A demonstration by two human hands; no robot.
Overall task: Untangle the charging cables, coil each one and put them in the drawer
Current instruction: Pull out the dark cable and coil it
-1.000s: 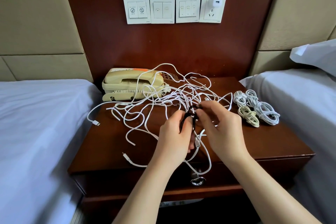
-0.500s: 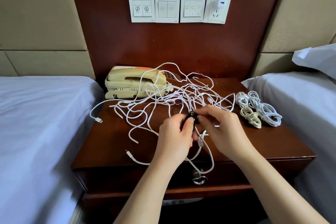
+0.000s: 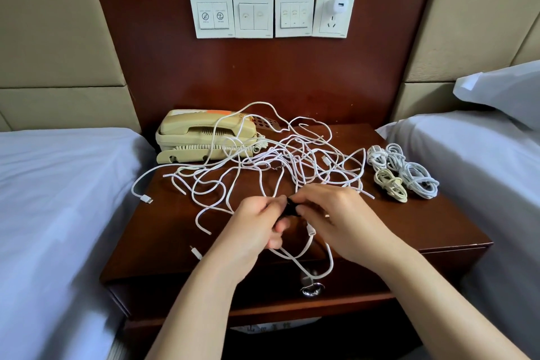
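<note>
A tangle of white charging cables point(image 3: 263, 166) sprawls over the wooden nightstand point(image 3: 432, 222), some loops draped on the phone. My left hand point(image 3: 257, 222) and my right hand point(image 3: 336, 213) meet over the near middle of the tangle. Both pinch a small black cable piece point(image 3: 292, 207) between their fingertips, mostly hidden. White cable loops point(image 3: 318, 260) hang from under my hands over the front edge. Three coiled cables lie at the right: two white coils point(image 3: 385, 155) point(image 3: 419, 180) and a cream one point(image 3: 390, 184). The drawer point(image 3: 263, 295) below is closed, with a metal ring pull point(image 3: 312, 289).
A beige telephone point(image 3: 204, 134) stands at the back left of the nightstand. Beds with white sheets point(image 3: 58, 199) point(image 3: 482, 169) flank it on both sides. Wall switches point(image 3: 254, 14) and a socket with a white charger point(image 3: 336, 9) sit above on the headboard panel.
Both hands have stayed together on the black piece and shifted slightly toward me. The cable tangle has barely moved.
</note>
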